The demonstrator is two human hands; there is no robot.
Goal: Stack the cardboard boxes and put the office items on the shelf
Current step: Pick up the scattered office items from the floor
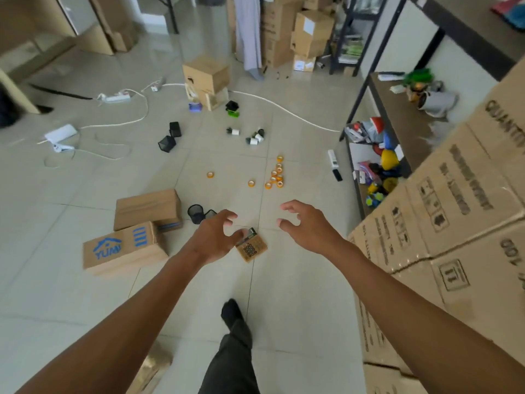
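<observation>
The left hand (217,236) reaches forward with its fingers loosely curled and spread, holding nothing; its thumb tip overlaps the top edge of a tan calculator (251,247) on the floor tiles (298,280), though whether it touches cannot be told. The right hand (304,224) is held out to the right of the calculator, fingers likewise spread and hooked, gripping nothing. Left of the calculator lie a black mesh pen cup (195,213) on its side, a plain cardboard box (147,209) and a box printed with a blue house logo (122,248). Beyond the calculator a cluster of orange tape rolls (277,176) is scattered. Right of the calculator rises a stack of large printed cardboard boxes (454,223), and behind that a dark shelf (397,118) holding colourful items.
</observation>
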